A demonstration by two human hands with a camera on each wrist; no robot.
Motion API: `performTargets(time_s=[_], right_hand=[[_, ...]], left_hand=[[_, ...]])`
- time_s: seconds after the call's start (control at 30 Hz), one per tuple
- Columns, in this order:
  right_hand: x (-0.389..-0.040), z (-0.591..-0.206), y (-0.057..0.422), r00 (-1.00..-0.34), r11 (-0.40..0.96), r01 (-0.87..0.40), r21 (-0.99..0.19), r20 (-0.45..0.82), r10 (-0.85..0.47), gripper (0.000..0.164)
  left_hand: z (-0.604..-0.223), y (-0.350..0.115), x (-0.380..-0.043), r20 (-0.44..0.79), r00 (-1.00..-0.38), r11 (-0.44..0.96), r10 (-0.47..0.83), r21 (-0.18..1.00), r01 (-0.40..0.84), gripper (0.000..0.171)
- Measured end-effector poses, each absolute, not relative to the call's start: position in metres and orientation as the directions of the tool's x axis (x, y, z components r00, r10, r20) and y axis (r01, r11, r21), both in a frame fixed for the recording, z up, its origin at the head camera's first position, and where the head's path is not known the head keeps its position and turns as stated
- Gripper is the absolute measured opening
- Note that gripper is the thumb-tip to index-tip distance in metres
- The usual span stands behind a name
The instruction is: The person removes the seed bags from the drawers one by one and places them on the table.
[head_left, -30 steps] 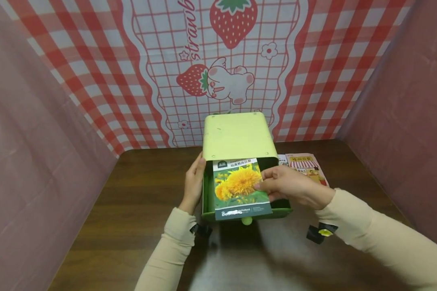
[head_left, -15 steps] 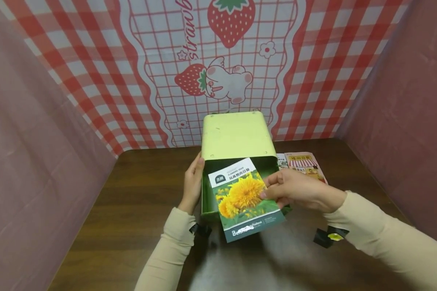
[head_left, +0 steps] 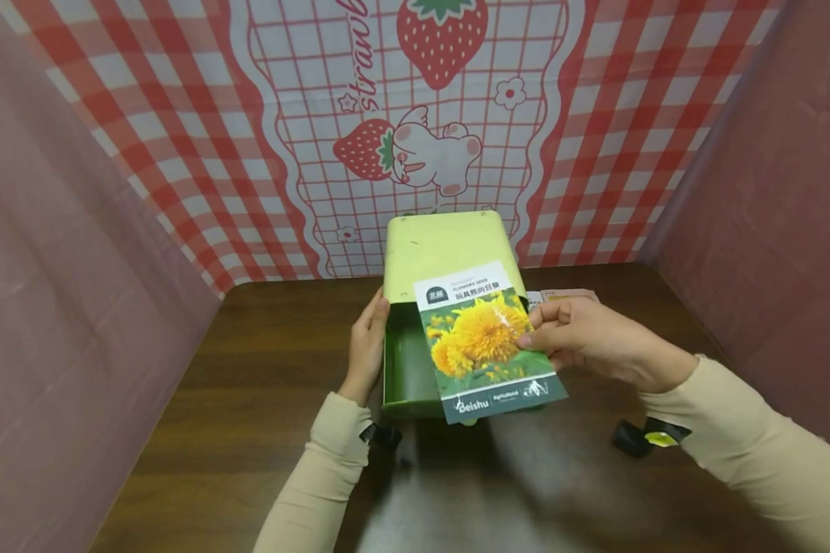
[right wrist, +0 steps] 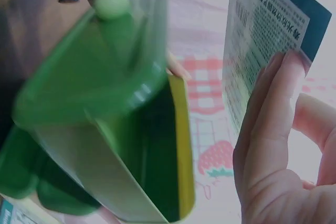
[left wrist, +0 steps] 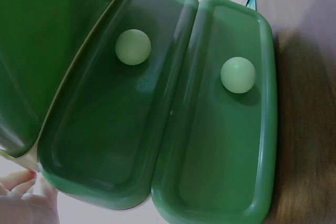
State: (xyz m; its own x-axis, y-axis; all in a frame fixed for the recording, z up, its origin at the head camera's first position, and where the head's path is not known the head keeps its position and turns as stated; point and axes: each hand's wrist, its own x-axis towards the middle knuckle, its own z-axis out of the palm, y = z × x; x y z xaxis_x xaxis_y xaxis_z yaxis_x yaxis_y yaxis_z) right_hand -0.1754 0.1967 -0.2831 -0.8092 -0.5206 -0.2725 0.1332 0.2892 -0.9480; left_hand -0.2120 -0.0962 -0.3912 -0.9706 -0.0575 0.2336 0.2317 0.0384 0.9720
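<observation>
A seed packet with yellow flowers [head_left: 484,338] hangs tilted over the right part of the pulled-out green drawer [head_left: 408,357]. My right hand [head_left: 588,342] pinches its right edge between thumb and fingers. In the right wrist view, the printed back of the packet [right wrist: 268,30] faces the camera. My left hand [head_left: 366,349] rests along the left side of the light green drawer cabinet [head_left: 449,242], fingers fairly straight. Two closed lower drawers [left wrist: 105,129] with round pale knobs [left wrist: 133,47] fill much of the left wrist view. The drawer's right side is hidden behind the packet.
More printed packets [head_left: 574,293] lie on the brown table [head_left: 263,369] behind my right hand. A red checked strawberry cloth [head_left: 443,146] hangs behind the cabinet. Pink curtains [head_left: 754,192] stand at both sides.
The seed packet has come out of the drawer, tilted, then moved up and right with my right hand. The drawer's left interior now shows. My left hand has stayed on the cabinet.
</observation>
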Motion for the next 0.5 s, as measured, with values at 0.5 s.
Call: performTargets(time_s=[0.5], right_hand=[[-0.206,-0.267,0.255,-0.961,0.264,0.153,-0.952,-0.205,-0.184,0.013]], left_hand=[[-0.392,-0.098,-0.211,0.253,-0.966,0.094,-0.053,0.964,0.247,0.045]])
